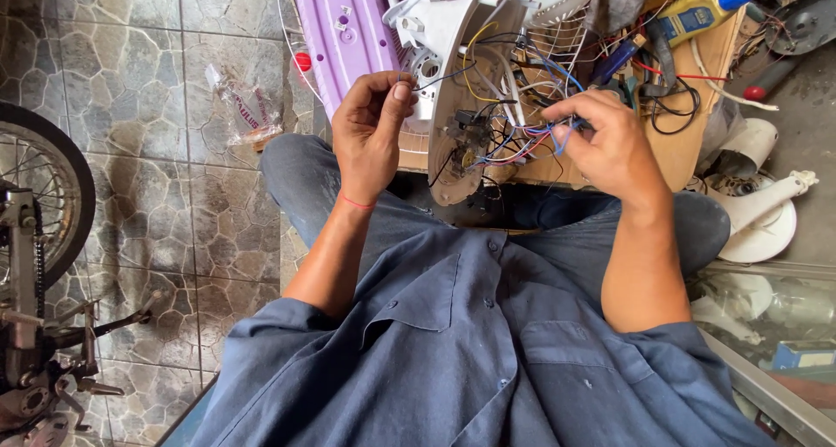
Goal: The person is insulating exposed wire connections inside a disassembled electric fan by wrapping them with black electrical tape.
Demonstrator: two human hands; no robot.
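Presently the left hand (370,129) pinches a thin dark wire (435,80), fingers closed; the right hand (610,142) grips a bundle of coloured wires (522,142) spilling from the opened white fan housing (470,90) at the board's (688,151) near edge. Tools crowd the far side; tiled floor (131,107) lies open leftward.

- Blue-grey button-up work shirt (470,351), short sleeves, two chest pockets, below the hands.
- Thin red band (355,202) circling the left wrist.
- Grey-blue trousers (300,173).
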